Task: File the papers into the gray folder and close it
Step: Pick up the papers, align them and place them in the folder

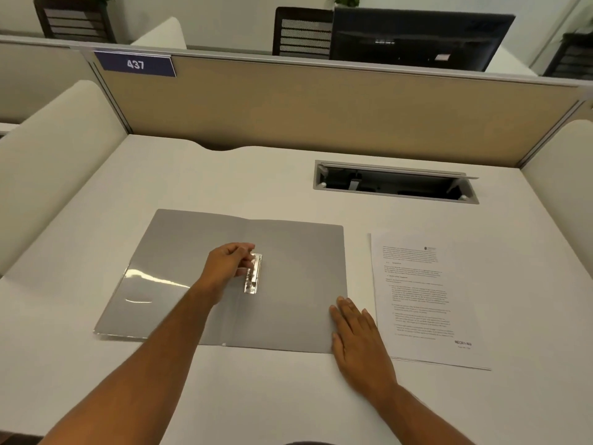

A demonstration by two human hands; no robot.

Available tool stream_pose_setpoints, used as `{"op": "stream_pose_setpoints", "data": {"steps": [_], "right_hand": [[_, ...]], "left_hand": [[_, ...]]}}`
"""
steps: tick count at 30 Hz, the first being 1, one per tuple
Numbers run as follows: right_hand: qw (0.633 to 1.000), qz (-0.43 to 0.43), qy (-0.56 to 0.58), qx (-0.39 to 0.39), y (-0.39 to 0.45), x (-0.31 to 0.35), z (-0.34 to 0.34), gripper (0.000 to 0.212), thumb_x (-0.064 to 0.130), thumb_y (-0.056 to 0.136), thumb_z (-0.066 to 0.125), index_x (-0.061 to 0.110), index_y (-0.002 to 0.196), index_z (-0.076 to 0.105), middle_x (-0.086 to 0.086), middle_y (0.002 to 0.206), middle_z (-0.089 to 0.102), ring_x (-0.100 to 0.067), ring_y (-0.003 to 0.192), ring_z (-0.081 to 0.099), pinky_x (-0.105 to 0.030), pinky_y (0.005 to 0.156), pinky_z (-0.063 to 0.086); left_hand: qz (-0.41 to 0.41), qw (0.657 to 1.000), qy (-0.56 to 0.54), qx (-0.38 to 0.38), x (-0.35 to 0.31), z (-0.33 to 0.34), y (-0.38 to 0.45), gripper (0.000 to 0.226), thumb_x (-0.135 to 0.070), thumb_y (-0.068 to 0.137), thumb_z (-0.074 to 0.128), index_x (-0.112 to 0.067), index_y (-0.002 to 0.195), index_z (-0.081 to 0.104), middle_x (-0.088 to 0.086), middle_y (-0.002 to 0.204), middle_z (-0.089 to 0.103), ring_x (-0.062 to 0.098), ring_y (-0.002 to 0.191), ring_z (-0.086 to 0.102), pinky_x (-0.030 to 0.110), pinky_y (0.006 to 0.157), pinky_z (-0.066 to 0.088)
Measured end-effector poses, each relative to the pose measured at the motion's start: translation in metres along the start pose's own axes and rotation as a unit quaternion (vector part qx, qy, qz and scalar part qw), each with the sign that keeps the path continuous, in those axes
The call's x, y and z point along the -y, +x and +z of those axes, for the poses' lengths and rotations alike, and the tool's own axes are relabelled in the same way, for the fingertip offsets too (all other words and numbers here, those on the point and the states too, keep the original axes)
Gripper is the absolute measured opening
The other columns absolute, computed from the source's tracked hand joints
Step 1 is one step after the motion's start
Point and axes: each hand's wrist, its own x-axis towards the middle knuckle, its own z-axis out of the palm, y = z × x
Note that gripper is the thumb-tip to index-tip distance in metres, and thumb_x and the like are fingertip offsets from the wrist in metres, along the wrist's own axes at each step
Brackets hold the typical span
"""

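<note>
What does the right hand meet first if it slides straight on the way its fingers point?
Probably nothing soon: the right hand points up the gray folder's right edge, left of the papers; beyond lies bare desk.

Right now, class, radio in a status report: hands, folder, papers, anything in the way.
Left hand at the metal clip. Right hand flat on the open folder edge. Papers beside it, unfiled. Nothing blocking.

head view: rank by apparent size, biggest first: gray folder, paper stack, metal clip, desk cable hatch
1. gray folder, open flat
2. paper stack
3. desk cable hatch, though it lies farther from the camera, so its true size is unsure
4. metal clip
</note>
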Motion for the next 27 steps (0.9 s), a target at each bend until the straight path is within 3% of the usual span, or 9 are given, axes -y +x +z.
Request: {"op": "stream_pose_setpoints", "data": {"steps": [6, 9, 12, 16, 19, 21, 24, 27], "right_hand": [[1.0, 0.002, 0.006, -0.003, 0.0, 0.001, -0.002, 0.054, 0.031, 0.098, 0.035, 0.019, 0.151, 0.037, 0.003, 0.162, 0.027, -0.01, 0.15, 0.018, -0.038, 0.119, 0.016], [1.0, 0.001, 0.008, -0.001, 0.0, 0.003, -0.004, 0.054, 0.031, 0.099, 0.037, 0.019, 0.151, 0.038, 0.003, 0.162, 0.027, -0.01, 0.15, 0.018, -0.038, 0.12, 0.015], [1.0, 0.005, 0.013, 0.007, 0.0, 0.005, -0.006, 0.054, 0.03, 0.1, 0.036, 0.02, 0.152, 0.035, 0.003, 0.163, 0.023, -0.01, 0.15, 0.015, -0.036, 0.12, 0.011], [1.0, -0.013, 0.002, 0.015, 0.005, 0.004, -0.013, 0.054, 0.032, 0.1, 0.035, 0.017, 0.153, 0.034, 0.0, 0.162, 0.023, -0.015, 0.15, 0.02, -0.035, 0.119, 0.005], [1.0, 0.012, 0.006, 0.01, 0.007, -0.007, -0.023, 0.061, 0.042, 0.101, 0.028, 0.02, 0.157, 0.02, 0.003, 0.165, 0.008, -0.012, 0.152, 0.006, -0.037, 0.122, -0.001], [0.997, 0.079, 0.022, -0.016, 0.007, -0.022, -0.032, 0.062, 0.046, 0.101, 0.029, 0.021, 0.157, 0.019, 0.003, 0.165, 0.006, -0.013, 0.152, 0.003, -0.039, 0.124, 0.001], [0.978, 0.198, 0.023, -0.059, 0.005, -0.057, -0.053, 0.062, 0.045, 0.1, 0.041, 0.014, 0.152, 0.03, -0.007, 0.164, 0.018, -0.023, 0.152, 0.013, -0.043, 0.124, 0.01], [0.949, 0.305, 0.019, -0.072, 0.001, -0.099, -0.075, 0.063, 0.041, 0.097, 0.052, 0.008, 0.147, 0.035, -0.016, 0.16, 0.025, -0.031, 0.149, 0.02, -0.046, 0.121, 0.019]], "left_hand": [[-0.037, 0.999, -0.015, -0.003, -0.014, 0.007, 0.024, 0.015, -0.019, 0.094, 0.057, -0.016, 0.098, 0.07, 0.011, 0.097, 0.075, 0.023, 0.086, 0.073, 0.036, 0.082, 0.056], [-0.042, 0.999, -0.022, -0.022, -0.017, 0.014, 0.027, 0.012, -0.015, 0.093, 0.056, -0.015, 0.086, 0.066, 0.011, 0.092, 0.072, 0.021, 0.074, 0.071, 0.03, 0.071, 0.055], [-0.043, 0.997, -0.042, -0.054, -0.019, 0.023, 0.025, 0.01, -0.017, 0.095, 0.057, -0.013, 0.096, 0.066, 0.011, 0.094, 0.072, 0.018, 0.075, 0.071, 0.025, 0.061, 0.054], [0.029, 0.997, 0.019, -0.073, -0.018, 0.051, 0.014, 0.019, -0.012, 0.095, 0.054, -0.011, 0.108, 0.067, 0.009, 0.095, 0.072, 0.018, 0.078, 0.07, 0.03, 0.073, 0.056], [0.09, 0.991, 0.1, -0.016, -0.016, 0.091, -0.005, 0.018, -0.013, 0.095, 0.054, -0.018, 0.104, 0.069, 0.003, 0.096, 0.072, 0.016, 0.083, 0.071, 0.029, 0.078, 0.056], [0.131, 0.974, 0.177, 0.047, -0.009, 0.125, -0.018, 0.018, -0.016, 0.096, 0.055, -0.021, 0.106, 0.068, -0.001, 0.102, 0.071, 0.012, 0.087, 0.069, 0.023, 0.079, 0.052], [0.187, 0.92, 0.319, 0.133, 0.008, 0.18, -0.038, 0.021, -0.025, 0.096, 0.058, -0.024, 0.115, 0.065, -0.004, 0.117, 0.066, 0.01, 0.101, 0.061, 0.023, 0.091, 0.046], [0.226, 0.849, 0.423, 0.222, 0.023, 0.225, -0.057, 0.05, -0.041, 0.087, 0.067, -0.029, 0.134, 0.052, -0.005, 0.145, 0.049, 0.016, 0.129, 0.047, 0.027, 0.106, 0.034]]}}
